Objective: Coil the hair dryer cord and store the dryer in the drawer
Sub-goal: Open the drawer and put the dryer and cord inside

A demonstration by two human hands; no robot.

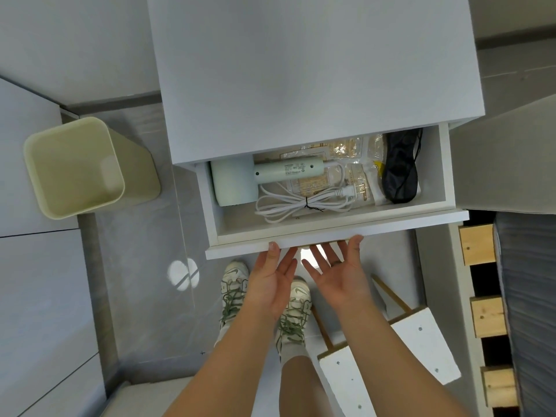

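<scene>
- A pale mint hair dryer (240, 179) lies on its side in the left part of an open white drawer (337, 228), at the centre of the frame; its handle points toward the right.
- Its white cord (301, 203) sits just in front of the dryer, gathered into a loose bundle and cinched at the middle by a thin black tie (310, 206); the plug rests at the bundle's right end.
- Flat clear packets (346, 164) lie beneath and to the right of the dryer, and a dark eye mask (400, 170) lies at the drawer's right end.
- The left hand (270, 284) and right hand (340, 275), palms turned up and fingers spread wide, reach under the drawer's front panel; the thumbs touch its lower edge and neither hand grips anything.
- The drawer projects from a white cabinet (316, 70) filling the upper centre.
- A pale green waste bin (81, 167) stands on the grey floor at the left.
- White sneakers (294, 314) with green laces show below the hands.
</scene>
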